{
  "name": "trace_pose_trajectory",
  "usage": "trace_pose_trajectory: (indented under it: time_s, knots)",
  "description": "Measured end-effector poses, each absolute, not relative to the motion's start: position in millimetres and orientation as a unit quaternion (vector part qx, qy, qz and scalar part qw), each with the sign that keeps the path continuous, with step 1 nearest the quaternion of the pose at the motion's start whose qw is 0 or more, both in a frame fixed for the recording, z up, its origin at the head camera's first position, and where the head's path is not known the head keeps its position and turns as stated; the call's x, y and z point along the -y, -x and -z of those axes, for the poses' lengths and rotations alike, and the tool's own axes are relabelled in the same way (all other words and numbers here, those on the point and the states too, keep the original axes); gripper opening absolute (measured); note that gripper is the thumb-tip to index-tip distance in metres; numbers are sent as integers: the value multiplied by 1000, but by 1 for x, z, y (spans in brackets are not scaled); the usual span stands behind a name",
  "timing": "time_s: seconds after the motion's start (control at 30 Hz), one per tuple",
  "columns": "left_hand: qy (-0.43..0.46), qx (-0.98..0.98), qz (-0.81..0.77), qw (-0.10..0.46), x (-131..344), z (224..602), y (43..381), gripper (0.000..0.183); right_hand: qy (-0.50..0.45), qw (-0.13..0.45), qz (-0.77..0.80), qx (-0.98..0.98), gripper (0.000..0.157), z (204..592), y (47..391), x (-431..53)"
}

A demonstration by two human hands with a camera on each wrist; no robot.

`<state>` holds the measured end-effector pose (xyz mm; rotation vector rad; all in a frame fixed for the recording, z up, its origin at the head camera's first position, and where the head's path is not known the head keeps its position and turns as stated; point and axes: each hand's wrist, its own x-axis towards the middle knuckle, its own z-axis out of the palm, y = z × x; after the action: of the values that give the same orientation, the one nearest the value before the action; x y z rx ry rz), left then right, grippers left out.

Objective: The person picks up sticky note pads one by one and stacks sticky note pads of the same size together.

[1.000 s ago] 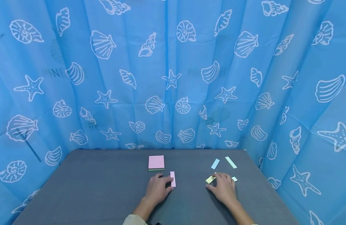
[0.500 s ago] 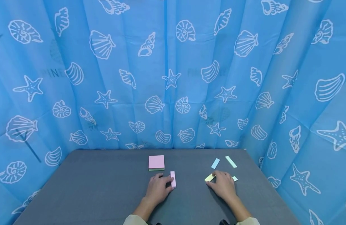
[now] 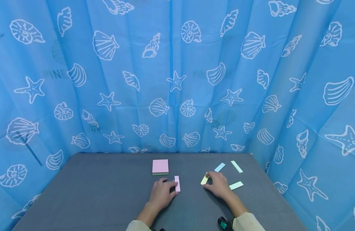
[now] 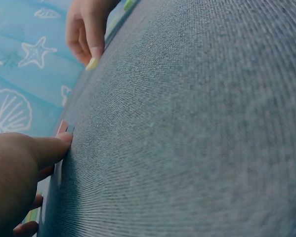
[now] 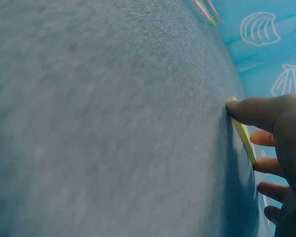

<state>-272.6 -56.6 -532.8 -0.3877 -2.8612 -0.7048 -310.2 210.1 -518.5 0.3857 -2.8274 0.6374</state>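
Observation:
In the head view, my left hand (image 3: 161, 194) holds a narrow pink sticky-note pad (image 3: 177, 183) between thumb and fingers, flat on the table. The left wrist view shows the thumb against that pad's edge. To the right, my right hand (image 3: 219, 184) pinches a narrow yellow sticky-note pad (image 3: 204, 178) by its ends, thumb at the near end; it stands slightly slanted to the pink one. In the right wrist view the yellow pad (image 5: 244, 136) lies low at the table surface, between thumb and fingers.
A square pink pad stack (image 3: 160, 166) with green beneath lies beyond my left hand. Narrow blue (image 3: 220, 167), green (image 3: 237, 166) and pale green (image 3: 236, 185) pads lie around my right hand. A blue shell-print curtain (image 3: 177, 80) hangs behind the grey table (image 3: 93, 192).
My right hand has taken hold of the yellow pad and moved it left, toward the pink one. The blue pad has turned slightly; the pale green one is uncovered. My left hand stays still.

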Motion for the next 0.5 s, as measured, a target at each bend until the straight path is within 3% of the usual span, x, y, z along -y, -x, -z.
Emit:
trace_pose_trajectory:
  time_s: [0.5]
  knots:
    - [132,958,239,85,57,532,272,39,-189,72,-235,951,32,514,319,-180]
